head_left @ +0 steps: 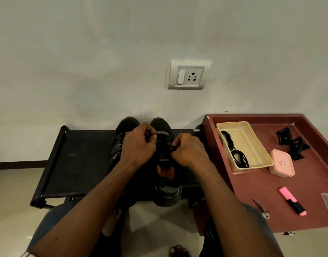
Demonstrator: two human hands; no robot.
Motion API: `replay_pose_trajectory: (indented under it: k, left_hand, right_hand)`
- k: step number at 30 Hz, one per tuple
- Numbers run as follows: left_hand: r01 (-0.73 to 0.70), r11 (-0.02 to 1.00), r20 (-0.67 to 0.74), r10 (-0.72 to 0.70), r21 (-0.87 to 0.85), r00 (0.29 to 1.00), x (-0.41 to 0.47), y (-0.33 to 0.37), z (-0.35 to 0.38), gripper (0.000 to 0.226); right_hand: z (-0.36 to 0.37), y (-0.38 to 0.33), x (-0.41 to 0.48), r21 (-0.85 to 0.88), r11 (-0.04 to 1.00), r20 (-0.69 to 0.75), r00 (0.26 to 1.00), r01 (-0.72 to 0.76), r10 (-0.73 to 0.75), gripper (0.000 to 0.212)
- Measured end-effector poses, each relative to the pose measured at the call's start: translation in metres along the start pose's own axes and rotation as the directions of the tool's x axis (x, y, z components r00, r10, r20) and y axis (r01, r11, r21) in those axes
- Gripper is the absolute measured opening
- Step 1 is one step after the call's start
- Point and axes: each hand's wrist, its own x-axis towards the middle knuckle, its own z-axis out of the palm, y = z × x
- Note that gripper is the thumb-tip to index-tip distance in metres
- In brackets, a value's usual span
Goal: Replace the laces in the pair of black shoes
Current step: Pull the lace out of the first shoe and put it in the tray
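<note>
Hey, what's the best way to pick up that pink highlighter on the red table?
Come from above and pinch the pink highlighter across its middle, where pink meets black, with fingers on its two long sides. It lies flat and slanted on the red table with bare surface on either side, so angle the grip to match.

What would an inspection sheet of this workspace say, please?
Surface: black rack, fabric top, against the wall; red table at its right.
Job's things: two black shoes side by side on the rack; black cords, probably laces, in a beige tray.
Clutter: pink box, highlighter, black clips, key on the table.
Grips: left hand and right hand both pinch the right-side shoe's lace.
Cables: nothing seen.
Surroundings: wall socket, floor.
</note>
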Motion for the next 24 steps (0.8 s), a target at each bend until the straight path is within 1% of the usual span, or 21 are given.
replay_pose_trajectory:
  k: [2, 4, 5, 7, 9, 10, 13, 19, 22, 24]
  left_hand:
    - [-0.043, 0.999, 0.100, 0.044, -0.006, 0.994, -0.0022, 0.0019, 0.0008, 0.020]
    - [-0.119, 0.992, 0.214, 0.110, 0.032, 0.971, -0.0051, 0.0035, 0.0022, 0.031]
    - [-0.171, 0.981, 0.260, 0.141, 0.094, 0.955, -0.0060, 0.0046, 0.0037, 0.036]
    - [-0.275, 0.924, 0.300, 0.192, 0.265, 0.934, -0.0063, 0.0066, 0.0068, 0.035]
    - [-0.320, 0.879, 0.294, 0.221, 0.352, 0.930, -0.0050, 0.0061, 0.0074, 0.029]
    - [-0.327, 0.878, 0.283, 0.234, 0.348, 0.930, -0.0046, 0.0058, 0.0073, 0.026]
    - [-0.334, 0.904, 0.245, 0.272, 0.266, 0.931, -0.0033, 0.0054, 0.0047, 0.020]
    - [-0.396, 0.843, 0.281, 0.306, 0.364, 0.909, -0.0022, 0.0057, -0.0008, 0.024]
    - [-0.355, 0.868, 0.256, 0.276, 0.348, 0.926, -0.0051, 0.0077, 0.0002, 0.020]
    - [-0.304, 0.904, 0.198, 0.253, 0.300, 0.947, -0.0058, 0.0087, 0.0002, 0.015]
  right_hand:
    - [0.0006, 0.0007, 0.0003, 0.017, 1.000, 0.000, 1.000, -0.002, 0.002, 0.026]
    - [0.0011, 0.0010, 0.0002, 0.024, 1.000, 0.008, 1.000, 0.003, -0.003, 0.024]
    - [0.0010, 0.0008, 0.0000, 0.016, 1.000, 0.011, 1.000, 0.010, -0.010, 0.023]
    - [0.0002, 0.0002, -0.0004, -0.001, 1.000, 0.017, 1.000, 0.022, -0.022, 0.024]
    - [-0.0005, -0.0008, -0.0011, 0.001, 1.000, 0.024, 0.999, 0.024, -0.024, 0.024]
    - [-0.0011, -0.0008, -0.0014, 0.003, 1.000, 0.024, 0.999, 0.022, -0.022, 0.024]
    - [-0.0016, -0.0012, -0.0025, 0.007, 1.000, 0.018, 1.000, 0.004, -0.004, 0.025]
    - [0.0003, -0.0020, -0.0028, -0.012, 1.000, 0.015, 1.000, 0.002, -0.001, 0.028]
    - [0.0009, -0.0018, -0.0027, -0.027, 1.000, 0.006, 1.000, -0.003, 0.003, 0.030]
    - [0.0014, -0.0019, -0.0034, -0.039, 0.999, -0.003, 1.000, -0.009, 0.009, 0.031]
